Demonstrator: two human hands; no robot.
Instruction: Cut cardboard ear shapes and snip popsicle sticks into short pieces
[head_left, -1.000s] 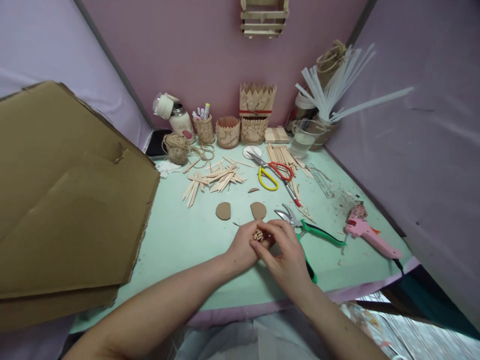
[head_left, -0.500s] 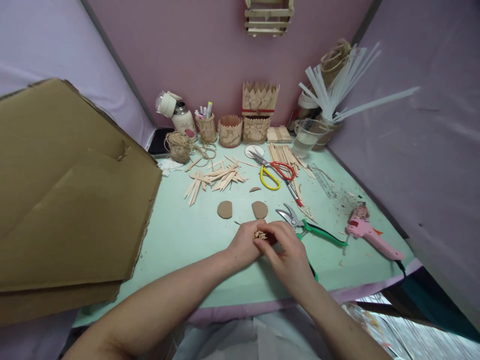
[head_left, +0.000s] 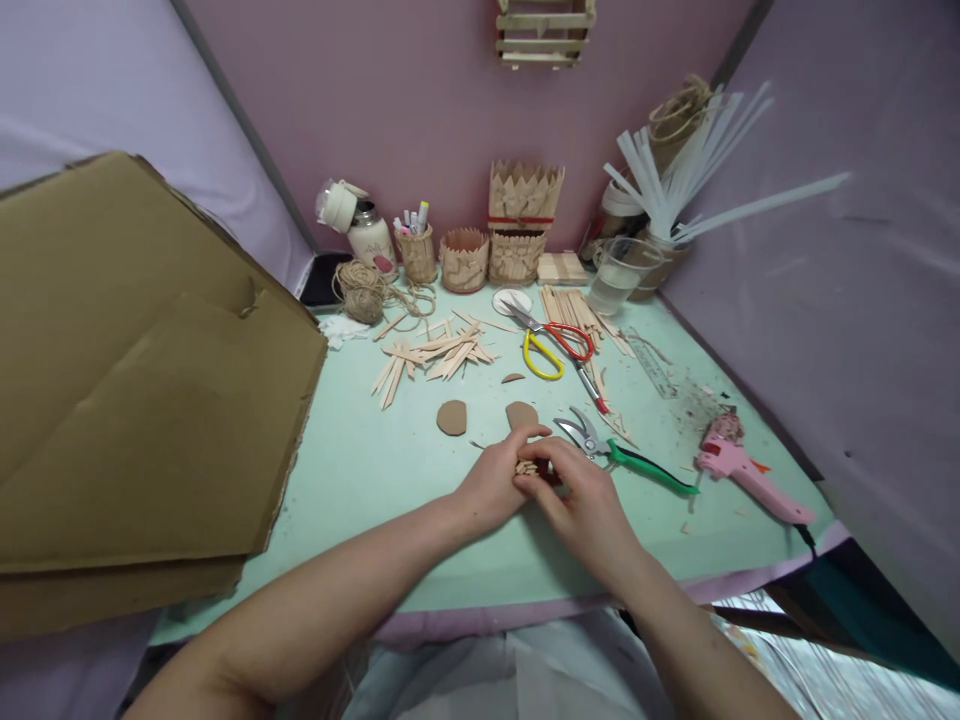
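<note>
My left hand (head_left: pixel 495 485) and my right hand (head_left: pixel 583 495) meet at the front middle of the table. Both are closed around a small bunch of wooden stick pieces (head_left: pixel 526 467), whose pale ends show between the fingers; the rest of it is hidden. The right thumb and fingertips press at those ends, while the left fingers curl mostly out of sight. Just beyond the hands lie two rounded cardboard pieces (head_left: pixel 451 418), the right one (head_left: pixel 521 414) partly covered by the left fingers. Green-handled pruning shears (head_left: pixel 649 468) rest to the right of my right hand.
Red-and-yellow scissors (head_left: pixel 543 345) lie beyond, near loose wooden sticks (head_left: pixel 450 352). A pink glue gun (head_left: pixel 754 482) is at right, a large cardboard sheet (head_left: pixel 150 380) at left. Twine (head_left: pixel 361 292), decorated stick holders (head_left: pixel 463 262) and a plastic cup of water (head_left: pixel 619 285) line the back.
The view has shifted slightly. My left fingers now stretch further over the right cardboard piece, and my right hand has turned a little over the stick pieces, hiding more of the shears.
</note>
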